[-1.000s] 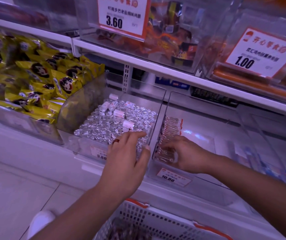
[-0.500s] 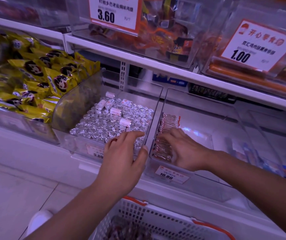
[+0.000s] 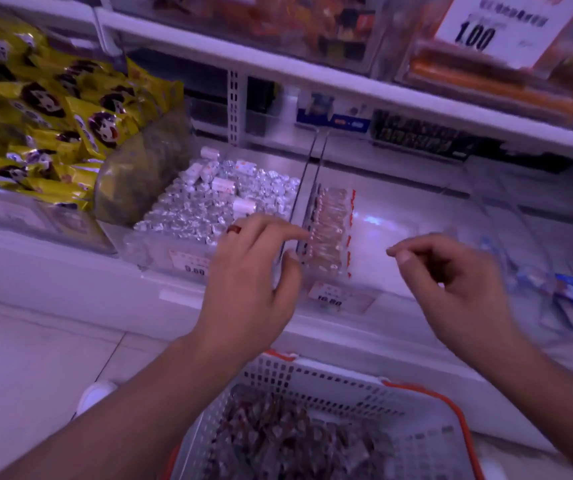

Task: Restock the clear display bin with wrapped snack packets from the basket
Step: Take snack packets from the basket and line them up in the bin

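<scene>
Snack packets point(image 3: 328, 230) line the clear display bin's point(image 3: 416, 216) left wall in a blurred row, more heaped in the cut-off basket point(image 3: 316, 379) below, while left hand point(image 3: 250, 282) and right hand point(image 3: 451, 278) hover loosely curled, holding nothing.

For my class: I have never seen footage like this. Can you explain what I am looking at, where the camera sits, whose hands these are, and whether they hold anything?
There is no machine here. A camera worn on a person's head looks down at a shop shelf. The left hand hovers by the clear display bin, beside a row of wrapped snack packets. The right hand hangs loosely curled and seems to hold nothing. Below, a white basket holds more packets. The neighbouring bin holds silver-wrapped sweets.
</scene>
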{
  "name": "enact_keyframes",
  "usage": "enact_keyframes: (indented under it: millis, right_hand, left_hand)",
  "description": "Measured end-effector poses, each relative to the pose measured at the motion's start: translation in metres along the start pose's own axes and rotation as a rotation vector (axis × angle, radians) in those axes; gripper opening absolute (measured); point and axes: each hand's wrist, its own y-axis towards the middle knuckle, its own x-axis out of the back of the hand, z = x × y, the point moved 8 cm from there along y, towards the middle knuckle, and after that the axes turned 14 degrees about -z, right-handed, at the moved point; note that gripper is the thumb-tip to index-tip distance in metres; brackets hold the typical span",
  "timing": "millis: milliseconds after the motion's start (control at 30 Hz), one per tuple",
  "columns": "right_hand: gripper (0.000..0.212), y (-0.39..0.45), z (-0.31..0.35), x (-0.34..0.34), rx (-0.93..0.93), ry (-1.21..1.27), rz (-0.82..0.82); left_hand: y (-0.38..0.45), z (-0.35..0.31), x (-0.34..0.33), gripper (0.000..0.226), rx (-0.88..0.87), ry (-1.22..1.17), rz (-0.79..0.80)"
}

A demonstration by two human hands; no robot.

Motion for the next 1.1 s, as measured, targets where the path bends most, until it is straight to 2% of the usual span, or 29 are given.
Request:
enact_keyframes:
  millis: [33, 67, 100, 133, 200, 233, 267, 300, 333, 400, 500, 633, 700, 767, 900, 1000, 1100]
  right_hand:
    - [0.011, -0.032, 0.000, 0.002, 0.025, -0.006, 0.005]
    - [0.011, -0.068, -0.011, -0.005, 0.013, -0.072, 0.096]
    - [0.010, -0.108, -0.034, -0.019, -0.044, -0.147, 0.254]
    - [0.008, -0.150, -0.064, -0.034, -0.135, -0.241, 0.454]
    - [0.009, -0.237, -0.139, -0.054, -0.381, -0.453, 0.869]
    - [0.019, -0.269, -0.171, -0.052, -0.483, -0.552, 0.982]
    - [0.027, -0.286, -0.196, -0.050, -0.515, -0.598, 0.996]
    - [0.027, -0.293, -0.216, -0.052, -0.519, -0.575, 0.933]
    - [0.024, -0.305, -0.232, -0.057, -0.546, -0.555, 0.949]
    - [0.030, -0.321, -0.255, -0.065, -0.576, -0.657, 0.938]
    - [0.055, -0.339, -0.273, -0.097, -0.563, -0.678, 0.895]
    - [0.078, -0.350, -0.284, -0.148, -0.454, -0.570, 0.963]
    - [0.075, -0.356, -0.300, -0.155, -0.466, -0.573, 0.929]
    - [0.062, -0.359, -0.313, -0.158, -0.529, -0.571, 0.867]
    - [0.048, -0.356, -0.334, -0.168, -0.829, -0.500, 0.726]
    - [0.050, -0.361, -0.343, -0.174, -1.039, -0.493, 0.705]
    - [0.040, -0.370, -0.343, -0.180, -1.144, -0.442, 0.704]
  left_hand:
    - [-0.009, -0.006, -0.003, 0.019, -0.060, -0.050, 0.002]
    - [-0.022, -0.010, -0.011, 0.016, -0.097, -0.091, 0.044]
    - [-0.041, -0.010, -0.022, 0.015, -0.109, -0.114, 0.128]
    - [-0.064, -0.005, -0.038, 0.015, -0.098, -0.107, 0.264]
    - [-0.132, 0.022, -0.070, 0.014, -0.024, 0.014, 0.646]
    - [-0.172, 0.043, -0.079, 0.019, 0.037, 0.090, 0.838]
    - [-0.212, 0.065, -0.081, 0.029, 0.109, 0.156, 1.012]
    - [-0.250, 0.089, -0.077, 0.040, 0.168, 0.228, 1.163]
    - [-0.283, 0.111, -0.070, 0.045, 0.198, 0.317, 1.283]
    - [-0.322, 0.147, -0.062, 0.053, 0.177, 0.500, 1.402]
    - [-0.336, 0.163, -0.095, 0.068, 0.156, 0.526, 1.296]
    - [-0.350, 0.165, -0.159, 0.053, 0.234, 0.538, 1.196]
    - [-0.366, 0.173, -0.177, 0.046, 0.291, 0.561, 1.198]
    - [-0.379, 0.183, -0.186, 0.049, 0.339, 0.578, 1.211]
    - [-0.392, 0.197, -0.196, 0.060, 0.506, 0.571, 1.220]
    - [-0.396, 0.199, -0.198, 0.054, 0.626, 0.609, 1.140]
    - [-0.401, 0.201, -0.190, 0.051, 0.736, 0.644, 1.040]
